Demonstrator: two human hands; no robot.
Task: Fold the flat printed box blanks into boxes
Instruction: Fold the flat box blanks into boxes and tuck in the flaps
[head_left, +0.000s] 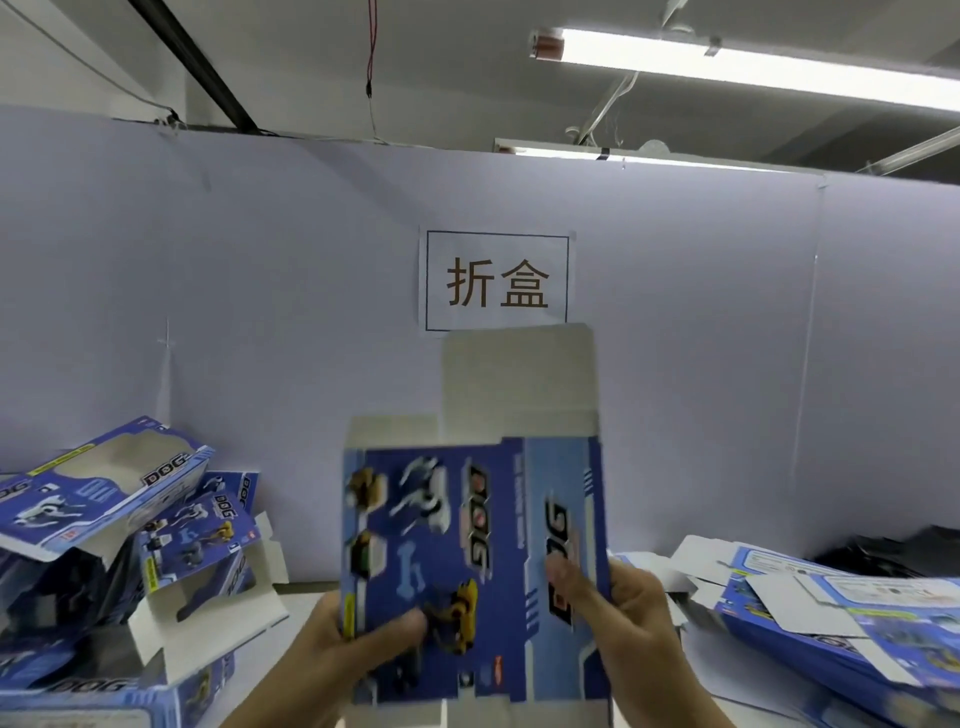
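I hold a blue printed box blank (467, 545) upright in front of me, its grey-white top flaps (519, 384) standing open above. It shows toy dogs and the word DOG. My left hand (343, 644) grips its lower left edge, thumb across the printed face. My right hand (623, 618) grips the lower right edge, thumb on the front panel. The blank looks partly opened into a sleeve.
A heap of folded blue boxes (130, 545) fills the left of the table. A stack of flat blanks (831, 618) lies at the right. A grey partition wall with a paper sign (496, 280) stands close behind. The white tabletop (301, 603) shows between.
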